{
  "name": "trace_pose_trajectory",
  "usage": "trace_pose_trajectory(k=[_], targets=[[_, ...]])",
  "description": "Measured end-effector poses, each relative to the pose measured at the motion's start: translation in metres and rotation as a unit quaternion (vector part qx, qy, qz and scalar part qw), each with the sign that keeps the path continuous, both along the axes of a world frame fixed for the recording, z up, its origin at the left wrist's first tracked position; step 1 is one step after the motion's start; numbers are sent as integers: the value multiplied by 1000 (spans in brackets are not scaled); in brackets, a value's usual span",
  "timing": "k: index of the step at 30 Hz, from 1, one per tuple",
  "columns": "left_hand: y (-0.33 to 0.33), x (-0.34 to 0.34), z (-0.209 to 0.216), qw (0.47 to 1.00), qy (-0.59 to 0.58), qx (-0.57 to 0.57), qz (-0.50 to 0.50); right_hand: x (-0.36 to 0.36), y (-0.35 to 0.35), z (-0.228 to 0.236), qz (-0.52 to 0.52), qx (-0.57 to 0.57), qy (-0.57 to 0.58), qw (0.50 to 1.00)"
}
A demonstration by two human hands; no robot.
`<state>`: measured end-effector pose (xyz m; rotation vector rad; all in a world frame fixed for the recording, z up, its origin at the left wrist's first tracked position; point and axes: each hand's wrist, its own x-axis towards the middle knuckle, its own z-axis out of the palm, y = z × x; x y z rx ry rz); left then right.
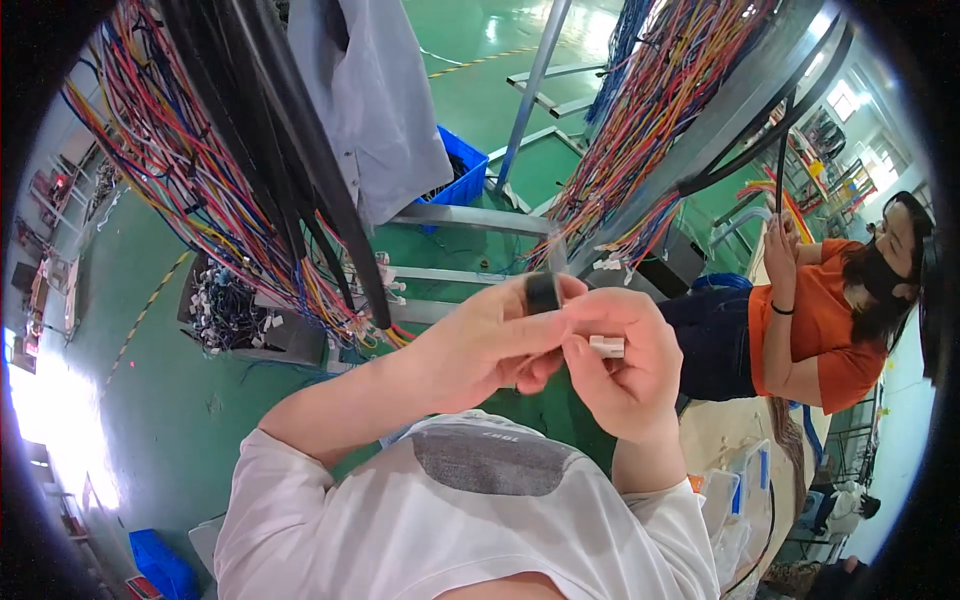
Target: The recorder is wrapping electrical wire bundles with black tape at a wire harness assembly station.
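Note:
In front of my chest, my two hands meet at the fingertips. My right hand is closed, with a small white plastic connector pinched between thumb and fingers. The fingers of my left hand are also closed, pressed against the right fingertips. A black band-like piece shows at the left fingers, and a blurred greyish strip rises above it. Whether these two belong to one thing I cannot tell. What lies between the touching fingertips is hidden.
Thick bundles of coloured wires hang at the left and right on metal frames. A grey box of connectors stands lower left. Behind is a blue crate. A person in an orange top stands close at right, beside a table.

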<state>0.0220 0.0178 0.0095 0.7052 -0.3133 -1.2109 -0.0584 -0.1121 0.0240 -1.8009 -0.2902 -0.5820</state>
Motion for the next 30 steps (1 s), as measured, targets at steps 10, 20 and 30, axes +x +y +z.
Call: trace_pose_trajectory(k=[10, 20, 30], targets=[[19, -8, 14, 982, -139, -80, 99, -23, 1, 2, 17, 88, -38, 995], [22, -4, 8, 920, -356, -103, 129, -18, 0, 11, 14, 121, 29, 992], [10, -2, 2, 818, -542, -68, 179, -8, -1, -1, 17, 156, -23, 987]])
